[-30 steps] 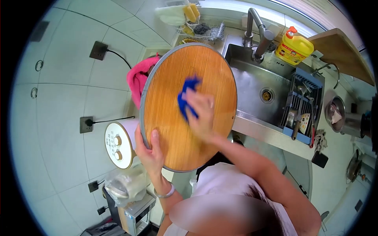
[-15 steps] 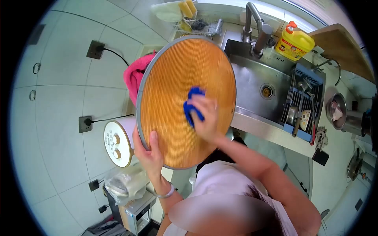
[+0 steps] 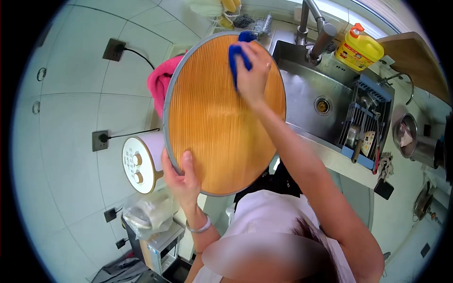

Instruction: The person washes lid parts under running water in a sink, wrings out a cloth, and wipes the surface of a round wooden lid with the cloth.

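Note:
A large round wooden board (image 3: 212,127) with fine ribbed lines and a grey rim is held up, tilted, in front of me. My left hand (image 3: 183,177) grips its lower left edge, thumb on the wooden face and fingers behind the rim. A bunched blue cloth (image 3: 233,63) lies against the upper part of the board. My right hand (image 3: 254,70) is closed on this cloth and presses it to the wood. Part of the cloth reaches the top rim.
A steel sink (image 3: 306,94) with a tap (image 3: 323,42) is right of the board. Beyond it stand a yellow soap bottle (image 3: 359,49) and a blue-grey dish rack (image 3: 361,122). On the left are a pink cloth (image 3: 163,82) and a white round appliance (image 3: 139,165).
My right hand has slid the blue cloth from the board's middle up towards its top edge. My left hand keeps its grip, and the board appears slightly higher in view.

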{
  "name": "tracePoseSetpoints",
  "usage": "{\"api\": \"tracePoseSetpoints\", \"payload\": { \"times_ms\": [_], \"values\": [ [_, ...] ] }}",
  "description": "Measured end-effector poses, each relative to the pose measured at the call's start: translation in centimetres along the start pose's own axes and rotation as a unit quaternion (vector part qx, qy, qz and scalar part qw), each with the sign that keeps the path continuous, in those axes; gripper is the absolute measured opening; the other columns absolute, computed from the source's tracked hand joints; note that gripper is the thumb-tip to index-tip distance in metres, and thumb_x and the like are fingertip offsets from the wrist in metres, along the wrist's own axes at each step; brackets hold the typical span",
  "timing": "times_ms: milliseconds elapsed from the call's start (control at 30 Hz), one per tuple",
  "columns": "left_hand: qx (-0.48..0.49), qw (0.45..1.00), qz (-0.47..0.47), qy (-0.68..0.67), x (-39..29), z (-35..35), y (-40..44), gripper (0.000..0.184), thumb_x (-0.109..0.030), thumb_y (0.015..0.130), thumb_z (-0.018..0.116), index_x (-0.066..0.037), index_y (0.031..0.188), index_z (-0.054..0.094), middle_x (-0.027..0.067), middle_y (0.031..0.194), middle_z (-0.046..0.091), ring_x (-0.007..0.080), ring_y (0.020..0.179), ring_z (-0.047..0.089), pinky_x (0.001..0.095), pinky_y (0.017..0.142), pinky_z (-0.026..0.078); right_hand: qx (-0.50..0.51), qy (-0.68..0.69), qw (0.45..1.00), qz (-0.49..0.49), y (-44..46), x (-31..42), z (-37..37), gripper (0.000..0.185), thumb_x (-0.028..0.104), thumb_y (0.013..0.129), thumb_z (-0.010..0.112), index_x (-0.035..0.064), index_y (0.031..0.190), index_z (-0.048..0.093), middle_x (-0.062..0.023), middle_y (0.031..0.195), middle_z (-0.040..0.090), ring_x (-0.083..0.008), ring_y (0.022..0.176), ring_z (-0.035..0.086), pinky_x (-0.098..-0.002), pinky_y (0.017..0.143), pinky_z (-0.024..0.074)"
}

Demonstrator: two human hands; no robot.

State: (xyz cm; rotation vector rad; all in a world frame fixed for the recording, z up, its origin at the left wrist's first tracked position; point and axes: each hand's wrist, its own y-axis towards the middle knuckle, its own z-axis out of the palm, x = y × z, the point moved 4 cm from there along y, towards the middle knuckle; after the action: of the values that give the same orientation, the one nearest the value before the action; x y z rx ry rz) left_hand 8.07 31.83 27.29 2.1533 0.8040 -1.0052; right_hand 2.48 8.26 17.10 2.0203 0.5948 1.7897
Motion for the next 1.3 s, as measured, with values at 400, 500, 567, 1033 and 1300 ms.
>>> {"api": "tracePoseSetpoints", "payload": {
  "times_ms": [400,500,567,1033,1300],
  "values": [
    [-0.013,1.000,0.008,0.025,1.1,-0.2,0.0,0.039,-0.012,0.097,0.056,0.004,0.131,0.046,0.0081,0.109,0.059,0.0130,0.093,0.055,0.0265,0.084,0.046,0.048,0.035,0.998,-0.006,-0.5,3.4,2.4,0.022,0.006,0.078,0.068,0.0050,0.101,0.068,-0.0126,0.113,0.065,-0.0314,0.106,0.057,-0.0434,0.090,0.0389],
    [-0.010,1.000,-0.015,0.004,2.5,-0.1,0.2,0.038,-0.011,0.097,0.056,0.003,0.131,0.046,0.0085,0.110,0.060,0.0129,0.096,0.056,0.0273,0.085,0.047,0.015,0.055,0.997,-0.054,-0.7,5.6,1.3,0.028,0.004,0.074,0.069,0.0082,0.102,0.069,-0.0096,0.111,0.065,-0.0285,0.104,0.058,-0.0407,0.090,0.0396],
    [-0.010,1.000,-0.002,-0.006,1.9,0.0,0.5,0.039,-0.011,0.097,0.056,0.004,0.131,0.046,0.0092,0.111,0.061,0.0131,0.098,0.056,0.0275,0.086,0.047,0.093,0.101,0.987,-0.078,-6.1,9.3,-0.7,0.031,0.002,0.069,0.070,0.0095,0.100,0.070,-0.0065,0.106,0.066,-0.0258,0.101,0.058,-0.0400,0.090,0.0401],
    [-0.016,1.000,-0.003,-0.008,1.8,-0.5,0.0,0.036,-0.012,0.097,0.056,0.006,0.128,0.049,0.0101,0.106,0.063,0.0147,0.091,0.058,0.0280,0.084,0.047,0.103,0.122,0.979,-0.124,-5.8,9.9,-0.1,0.033,0.010,0.068,0.074,0.0113,0.101,0.072,-0.0062,0.113,0.063,-0.0297,0.104,0.054,-0.0414,0.092,0.0384],
    [-0.039,0.999,-0.024,-0.005,3.1,-0.9,-0.5,0.033,-0.011,0.098,0.055,0.003,0.127,0.049,0.0041,0.102,0.060,0.0083,0.084,0.052,0.0218,0.075,0.045,0.047,0.086,0.995,-0.015,-3.1,0.6,2.7,0.029,0.004,0.085,0.067,0.0027,0.114,0.066,-0.0144,0.122,0.064,-0.0320,0.119,0.057,-0.0411,0.103,0.0416]
  ]
}}
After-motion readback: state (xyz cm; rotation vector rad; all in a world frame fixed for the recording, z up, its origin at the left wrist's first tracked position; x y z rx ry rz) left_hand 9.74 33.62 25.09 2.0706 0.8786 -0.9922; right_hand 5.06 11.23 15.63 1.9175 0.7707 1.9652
